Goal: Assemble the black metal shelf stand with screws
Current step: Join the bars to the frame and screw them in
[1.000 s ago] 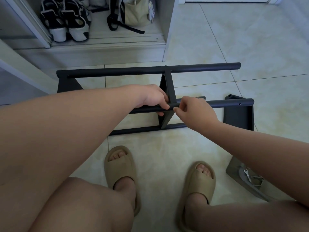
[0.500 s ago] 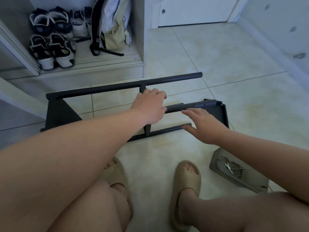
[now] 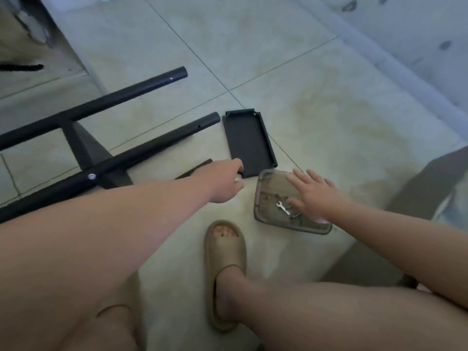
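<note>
Our left hand [image 3: 225, 184] curls at the near corner of the black shelf tray [image 3: 249, 140]; we cannot tell if it grips. Our right hand [image 3: 314, 196], fingers spread, is over the clear container [image 3: 266, 184], with the wrench [image 3: 283, 207] by its thumb. The shelf frame [image 3: 152, 146] lies left of our left hand.

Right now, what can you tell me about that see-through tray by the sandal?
The tray is shallow, smoky see-through plastic, rectangular with rounded corners and a raised rim. It lies flat on the tiled floor, just beside the black shelf panel. Inside are a small silver wrench and a few dark screws. The right hand spreads open above it; I cannot tell if it touches.
</note>
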Demonstrator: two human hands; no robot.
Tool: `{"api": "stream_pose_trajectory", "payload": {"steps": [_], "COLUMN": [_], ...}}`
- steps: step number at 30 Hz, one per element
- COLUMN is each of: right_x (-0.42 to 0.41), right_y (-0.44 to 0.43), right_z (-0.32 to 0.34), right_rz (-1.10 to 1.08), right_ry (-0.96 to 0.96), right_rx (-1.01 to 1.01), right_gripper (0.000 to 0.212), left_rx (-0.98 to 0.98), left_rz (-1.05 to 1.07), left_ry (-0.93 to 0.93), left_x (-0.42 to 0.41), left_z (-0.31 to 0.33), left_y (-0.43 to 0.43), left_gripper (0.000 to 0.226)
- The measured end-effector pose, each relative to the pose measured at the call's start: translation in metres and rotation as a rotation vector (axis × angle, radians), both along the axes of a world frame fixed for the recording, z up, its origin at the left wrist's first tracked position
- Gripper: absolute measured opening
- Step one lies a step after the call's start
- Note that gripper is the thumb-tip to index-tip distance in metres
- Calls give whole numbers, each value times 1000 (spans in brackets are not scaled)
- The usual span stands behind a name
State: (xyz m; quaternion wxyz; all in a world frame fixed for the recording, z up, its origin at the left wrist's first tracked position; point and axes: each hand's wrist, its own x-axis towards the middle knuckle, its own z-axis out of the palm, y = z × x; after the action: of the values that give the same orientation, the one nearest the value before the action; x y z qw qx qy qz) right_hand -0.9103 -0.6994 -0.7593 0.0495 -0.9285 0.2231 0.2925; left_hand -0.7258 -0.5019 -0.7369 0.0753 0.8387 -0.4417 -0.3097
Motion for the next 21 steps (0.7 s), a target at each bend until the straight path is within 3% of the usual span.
{"api": "stream_pose_trajectory", "payload": {"steps": [5,9,17,21], "right_x": [-27,-39,-27,-16], "right_y": [-33,-41,-54,-46], "right_z": [-57,-94,-125,-131], "right_rz": [-204,-100,59,39], "right_ry": [88,135,-9,-10], "right_rx": [125,-40,-281,-177], "right_gripper": [69,62,48,49], "left_rx": [149,176,28,41], "left_rz": [85,174,386,381], "left_ry": [283,375,639,663], "left_x": [-36,-56,-66,-61], "left_z": [-64,-101,-127,-128], "left_y": [-40,-48,-57,-60], "left_gripper": [62,63,27,27]}}
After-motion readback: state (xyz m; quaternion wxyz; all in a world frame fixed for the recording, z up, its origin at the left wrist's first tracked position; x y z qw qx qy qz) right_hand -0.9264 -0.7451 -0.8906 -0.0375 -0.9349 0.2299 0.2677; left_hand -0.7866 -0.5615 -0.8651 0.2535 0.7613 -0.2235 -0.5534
